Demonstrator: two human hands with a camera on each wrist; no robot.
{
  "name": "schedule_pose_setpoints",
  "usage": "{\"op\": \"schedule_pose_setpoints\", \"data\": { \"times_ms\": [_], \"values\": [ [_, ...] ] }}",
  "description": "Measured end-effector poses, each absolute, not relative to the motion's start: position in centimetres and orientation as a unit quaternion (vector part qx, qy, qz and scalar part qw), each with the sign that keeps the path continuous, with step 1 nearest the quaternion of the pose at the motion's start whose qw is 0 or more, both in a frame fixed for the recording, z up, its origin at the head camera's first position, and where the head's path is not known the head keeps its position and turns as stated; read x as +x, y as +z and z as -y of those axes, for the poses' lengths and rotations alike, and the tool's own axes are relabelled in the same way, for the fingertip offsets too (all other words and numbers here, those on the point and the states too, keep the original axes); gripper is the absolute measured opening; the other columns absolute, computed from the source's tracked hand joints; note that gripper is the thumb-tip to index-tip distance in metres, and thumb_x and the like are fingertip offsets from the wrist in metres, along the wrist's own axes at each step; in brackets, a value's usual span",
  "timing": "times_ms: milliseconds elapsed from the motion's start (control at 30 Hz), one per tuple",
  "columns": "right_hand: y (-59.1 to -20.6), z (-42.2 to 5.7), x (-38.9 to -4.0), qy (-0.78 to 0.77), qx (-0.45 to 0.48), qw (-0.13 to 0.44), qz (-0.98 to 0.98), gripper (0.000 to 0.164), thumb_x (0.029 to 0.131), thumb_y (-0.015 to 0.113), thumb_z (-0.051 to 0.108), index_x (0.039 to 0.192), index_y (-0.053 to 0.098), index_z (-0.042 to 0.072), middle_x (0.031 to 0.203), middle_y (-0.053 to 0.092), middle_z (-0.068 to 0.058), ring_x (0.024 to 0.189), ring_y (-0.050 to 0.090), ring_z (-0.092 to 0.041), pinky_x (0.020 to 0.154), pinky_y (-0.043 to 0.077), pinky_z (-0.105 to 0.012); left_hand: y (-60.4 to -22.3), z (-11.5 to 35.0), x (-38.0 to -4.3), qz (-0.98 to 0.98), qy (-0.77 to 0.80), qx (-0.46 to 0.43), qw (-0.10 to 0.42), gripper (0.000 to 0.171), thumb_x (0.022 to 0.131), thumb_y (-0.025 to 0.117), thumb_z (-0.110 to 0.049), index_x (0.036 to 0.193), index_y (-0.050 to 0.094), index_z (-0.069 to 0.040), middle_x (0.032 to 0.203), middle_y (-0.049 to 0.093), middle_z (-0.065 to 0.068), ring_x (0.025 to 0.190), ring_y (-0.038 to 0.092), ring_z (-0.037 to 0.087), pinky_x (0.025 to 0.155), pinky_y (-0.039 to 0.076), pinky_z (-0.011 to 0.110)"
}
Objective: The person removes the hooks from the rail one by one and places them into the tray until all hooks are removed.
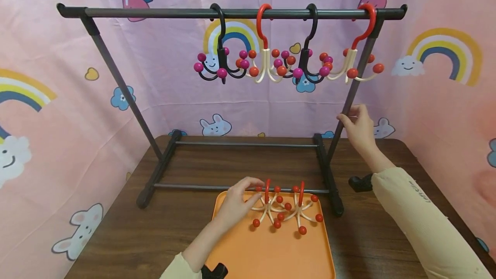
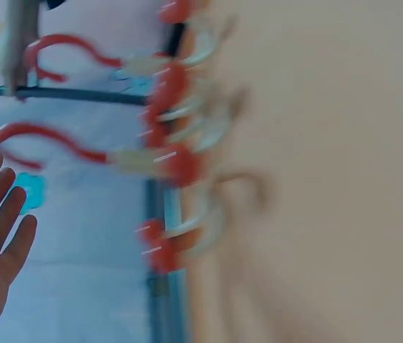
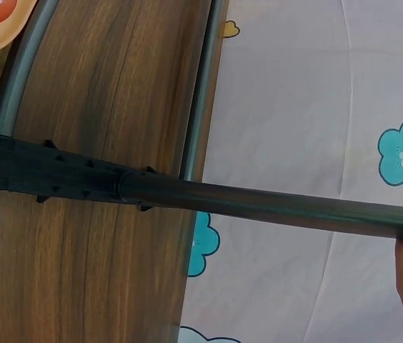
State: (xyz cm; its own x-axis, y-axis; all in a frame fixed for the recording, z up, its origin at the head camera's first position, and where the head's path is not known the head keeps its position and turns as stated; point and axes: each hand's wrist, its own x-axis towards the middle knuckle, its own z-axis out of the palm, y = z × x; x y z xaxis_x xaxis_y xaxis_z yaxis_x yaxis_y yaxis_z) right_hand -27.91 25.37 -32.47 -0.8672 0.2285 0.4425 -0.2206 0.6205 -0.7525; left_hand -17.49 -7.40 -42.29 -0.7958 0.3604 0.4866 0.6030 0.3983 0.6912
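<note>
My left hand reaches over the orange tray, next to the left of two octopus-shaped hangers with red hooks, cream arms and red balls. In the left wrist view its fingers are spread near a red hook, with nothing in the grasp. Beside that hanger stands the second hanger, hook upward. My right hand grips the right post of the dark garment rack between thumb and fingers; fingertips show against the post in the right wrist view.
From the rack's top bar hang a black hanger, a red-hooked hanger, another black one and another red-hooked one near the right post. The rack's feet stand on a brown wooden table before a patterned cloth.
</note>
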Motion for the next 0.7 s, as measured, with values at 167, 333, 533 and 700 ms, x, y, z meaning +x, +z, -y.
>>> {"op": "schedule_pose_setpoints", "data": {
  "times_ms": [167, 333, 533, 700],
  "values": [
    [-32.4, -25.4, -27.8, 0.438, -0.006, 0.252, 0.863, 0.036, 0.084, 0.052, 0.027, 0.105, 0.037, 0.003, 0.100, 0.049, -0.010, 0.099, 0.053, -0.026, 0.077, 0.044, -0.039, -37.7, 8.4, -19.1, 0.819, -0.444, -0.314, 0.183, 0.021, 0.080, 0.059, -0.016, 0.101, 0.056, -0.015, 0.099, 0.056, -0.008, 0.096, 0.051, 0.007, 0.082, 0.042, 0.027],
    [-32.3, -25.3, -27.9, 0.428, -0.008, 0.253, 0.867, 0.035, 0.084, 0.052, 0.026, 0.105, 0.038, 0.003, 0.100, 0.051, -0.011, 0.098, 0.053, -0.026, 0.079, 0.043, -0.039, -33.1, 9.2, -20.3, 0.808, -0.425, -0.333, 0.235, 0.019, 0.081, 0.058, -0.018, 0.100, 0.057, -0.014, 0.098, 0.057, -0.007, 0.096, 0.051, 0.008, 0.082, 0.041, 0.026],
    [-32.3, -25.2, -28.1, 0.423, -0.010, 0.257, 0.869, 0.034, 0.084, 0.052, 0.026, 0.104, 0.038, 0.003, 0.099, 0.051, -0.012, 0.096, 0.053, -0.026, 0.081, 0.042, -0.040, -27.2, 9.8, -21.1, 0.797, -0.414, -0.325, 0.295, 0.017, 0.080, 0.058, -0.013, 0.097, 0.058, -0.009, 0.095, 0.058, -0.002, 0.089, 0.054, 0.009, 0.077, 0.045, 0.025],
    [-32.4, -25.1, -28.0, 0.424, -0.008, 0.262, 0.867, 0.032, 0.083, 0.054, 0.022, 0.102, 0.037, 0.002, 0.097, 0.051, -0.012, 0.095, 0.054, -0.027, 0.082, 0.042, -0.040, -21.6, 9.7, -20.0, 0.792, -0.457, -0.272, 0.301, 0.018, 0.080, 0.057, -0.007, 0.096, 0.056, 0.001, 0.094, 0.058, 0.009, 0.087, 0.056, 0.014, 0.077, 0.046, 0.027]
  ]
}}
